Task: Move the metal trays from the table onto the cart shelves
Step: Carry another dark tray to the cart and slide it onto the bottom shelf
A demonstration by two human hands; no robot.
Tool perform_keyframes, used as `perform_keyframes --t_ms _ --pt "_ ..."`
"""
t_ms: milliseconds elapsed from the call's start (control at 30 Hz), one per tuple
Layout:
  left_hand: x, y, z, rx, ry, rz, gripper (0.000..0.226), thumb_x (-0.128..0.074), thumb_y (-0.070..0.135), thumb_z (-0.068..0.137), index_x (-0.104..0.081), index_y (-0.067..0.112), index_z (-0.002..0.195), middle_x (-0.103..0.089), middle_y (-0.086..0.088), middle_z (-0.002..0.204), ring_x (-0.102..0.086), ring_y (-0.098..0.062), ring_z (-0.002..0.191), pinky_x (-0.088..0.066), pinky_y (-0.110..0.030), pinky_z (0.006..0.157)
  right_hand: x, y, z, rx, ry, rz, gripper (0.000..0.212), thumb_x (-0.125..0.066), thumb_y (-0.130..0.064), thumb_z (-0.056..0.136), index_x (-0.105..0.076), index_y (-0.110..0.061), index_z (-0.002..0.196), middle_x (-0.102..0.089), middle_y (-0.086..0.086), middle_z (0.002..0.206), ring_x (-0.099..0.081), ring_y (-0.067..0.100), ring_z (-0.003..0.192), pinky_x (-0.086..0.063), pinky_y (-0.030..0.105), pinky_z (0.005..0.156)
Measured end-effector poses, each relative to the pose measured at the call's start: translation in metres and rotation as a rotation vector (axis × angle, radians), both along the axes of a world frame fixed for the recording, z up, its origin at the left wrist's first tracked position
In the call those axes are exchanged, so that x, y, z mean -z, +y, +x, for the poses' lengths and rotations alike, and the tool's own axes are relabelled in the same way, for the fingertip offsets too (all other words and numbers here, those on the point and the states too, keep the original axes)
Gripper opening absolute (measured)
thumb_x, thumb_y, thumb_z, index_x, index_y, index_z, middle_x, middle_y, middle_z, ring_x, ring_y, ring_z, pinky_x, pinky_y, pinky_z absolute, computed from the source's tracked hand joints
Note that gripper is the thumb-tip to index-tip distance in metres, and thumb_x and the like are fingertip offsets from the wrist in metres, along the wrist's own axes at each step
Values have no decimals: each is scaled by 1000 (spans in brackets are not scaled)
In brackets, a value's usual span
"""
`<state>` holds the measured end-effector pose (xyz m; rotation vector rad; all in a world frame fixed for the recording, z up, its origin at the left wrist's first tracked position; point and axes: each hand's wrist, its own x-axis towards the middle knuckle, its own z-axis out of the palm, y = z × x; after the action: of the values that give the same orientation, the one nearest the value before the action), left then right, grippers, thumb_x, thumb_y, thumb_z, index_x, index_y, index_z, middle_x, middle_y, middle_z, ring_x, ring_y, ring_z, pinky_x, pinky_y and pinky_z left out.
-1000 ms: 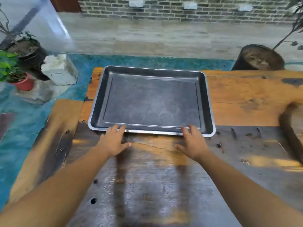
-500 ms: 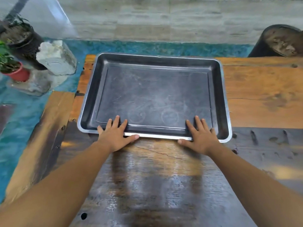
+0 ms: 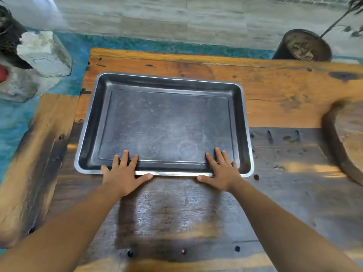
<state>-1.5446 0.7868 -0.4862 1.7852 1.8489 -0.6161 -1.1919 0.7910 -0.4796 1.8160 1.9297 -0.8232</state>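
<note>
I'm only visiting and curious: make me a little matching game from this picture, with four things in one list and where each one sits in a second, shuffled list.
Things:
1. metal tray
2. left hand
3. right hand
4. dark plant pot

Places:
A. on the floor past the far right of the wooden table
B. over the tray's near rim, toward its right corner
C. flat on the table top
D. over the tray's near rim, toward its left corner

Pairs: 1-C, 2-D, 3-B, 4-A
</note>
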Motion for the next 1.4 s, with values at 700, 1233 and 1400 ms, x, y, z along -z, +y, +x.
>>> perform_keyframes --t_ms 700,1233,1400 --pt "-11 -198 -24 10 -8 -46 116 7 100 57 6 37 155 18 -1 164 8 -33 151 -13 -70 111 -3 -192 -12 61 66 -34 112 -31 -101 55 2 -52 150 19 -10 162 15 18 150 -7 59 117" --pt "-47 -102 -135 -377 -290 543 46 -67 38 89 -59 10 124 -61 -16 119 -57 -34 109 -48 -47 92 -22 -114 47 323 -46 440 85 -66 -45 85 -24 -11 150 -24 14 157 -21 36 144 -25 53 118" --pt "-20 -92 -162 -579 -242 418 87 -77 45 79 -29 17 146 -35 -19 145 -35 -41 132 -34 -54 108 -2 -114 63 628 8 354 92 -69 -48 83 -20 -14 153 -13 10 162 -11 29 149 -17 48 121"
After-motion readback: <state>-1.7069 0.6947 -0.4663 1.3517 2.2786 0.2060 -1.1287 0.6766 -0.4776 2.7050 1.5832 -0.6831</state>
